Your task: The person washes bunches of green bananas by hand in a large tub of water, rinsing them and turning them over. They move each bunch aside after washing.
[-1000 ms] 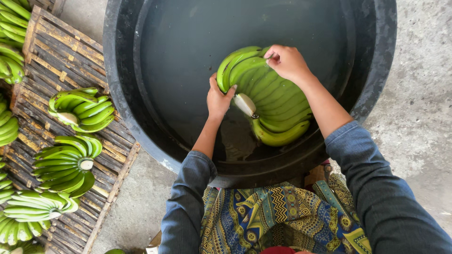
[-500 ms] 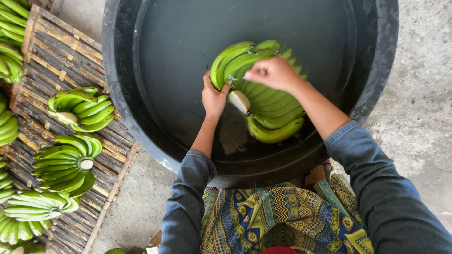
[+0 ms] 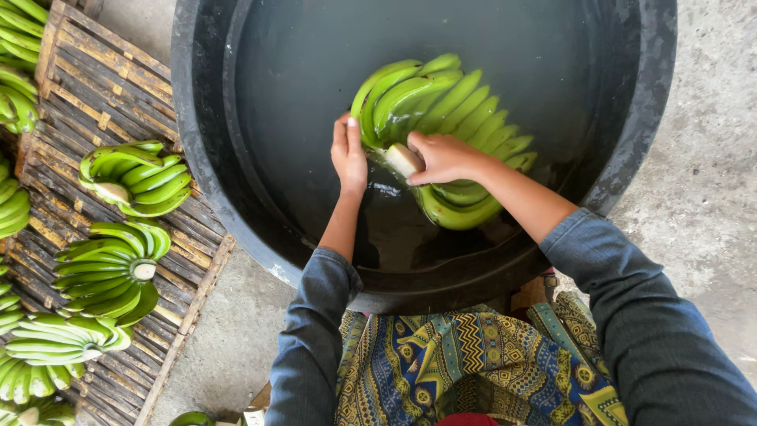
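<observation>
While both arms are reaching down into the big black tub (image 3: 197, 158), the person is working on a large hand of green bananas (image 3: 449, 110) lying in the dark water near the tub's middle. The right hand (image 3: 443, 158) is closing round the pale cut crown (image 3: 402, 159) of the bunch, fingers curled over it, thumb side partly hidden, so how tight the hold is cannot be told. The left hand (image 3: 348, 154) is resting flat against the bunch's left edge, fingers pressed together and pointing up, touching the outermost banana without wrapping it. Both sleeves are dark blue-grey; a patterned blue and yellow cloth (image 3: 465, 363) is lying over the lap below the tub. Off to the left, a slatted wooden pallet (image 3: 102, 87) on the concrete floor (image 3: 710, 158) is carrying more green bunches (image 3: 134, 177), well apart from the tub
</observation>
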